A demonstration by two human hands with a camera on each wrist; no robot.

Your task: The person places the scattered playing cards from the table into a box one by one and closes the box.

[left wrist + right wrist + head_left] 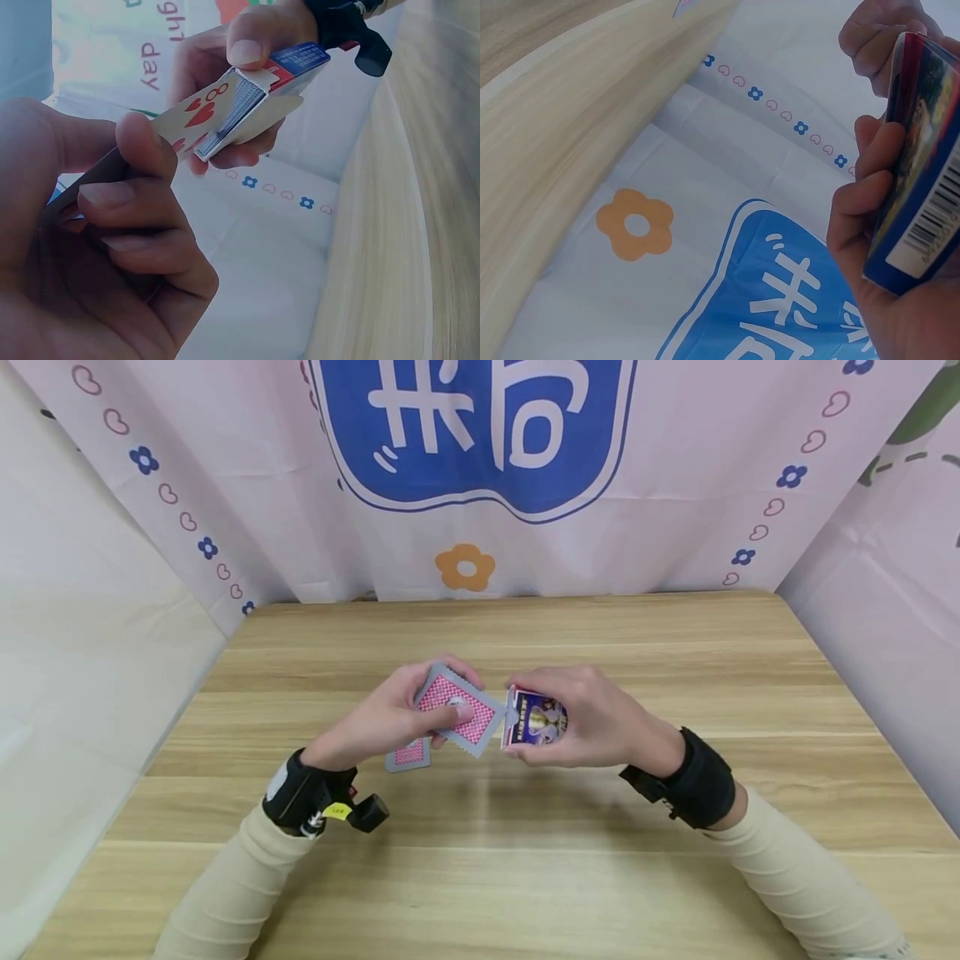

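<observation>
My left hand (382,718) grips playing cards (478,728) with red checkered backs, thumb on top. Their lower corner is at the mouth of a small card box (542,720); contact is hard to tell. My right hand (611,718) holds that blue box around its sides, its mouth facing left. In the left wrist view the box (301,56) has its flap (262,129) folded out and a stack of cards (236,109) inside. An eight of hearts (196,116) shows on the underside of the held cards. Another red-backed card (409,755) lies below my left hand.
A wooden table (480,877) spreads under both hands. Behind it hangs a pale cloth (255,518) with a blue emblem and an orange flower. Pale cloth walls (90,635) stand at both sides. Black straps (708,781) with cameras circle both wrists.
</observation>
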